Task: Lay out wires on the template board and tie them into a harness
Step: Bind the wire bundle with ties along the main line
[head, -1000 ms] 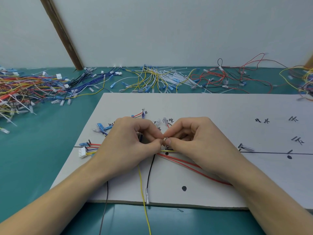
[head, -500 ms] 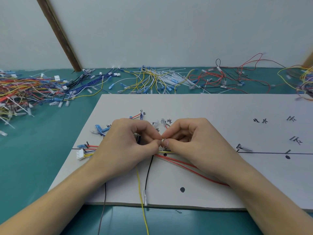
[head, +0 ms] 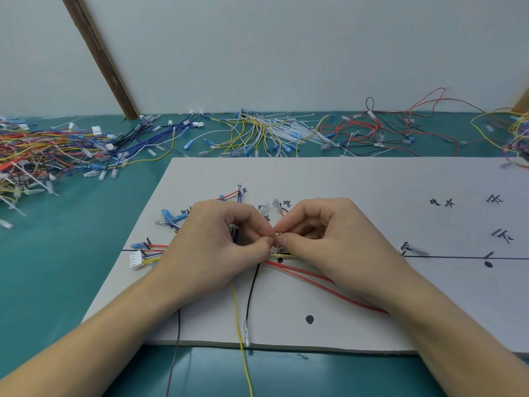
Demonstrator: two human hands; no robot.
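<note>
Both hands stay put vs a sec ago: left hand point(head: 220, 242) & right hand point(head: 323, 236) meet fingertip to fingertip, pinching a small tie point(head: 276, 244) over the wires point(head: 274, 255) on the board point(head: 357, 181). No visible change, so prob still cinching that tie

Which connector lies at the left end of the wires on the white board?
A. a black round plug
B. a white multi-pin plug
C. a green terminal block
B: a white multi-pin plug lies near the left edge of the template board, with coloured wires running from it.
</note>
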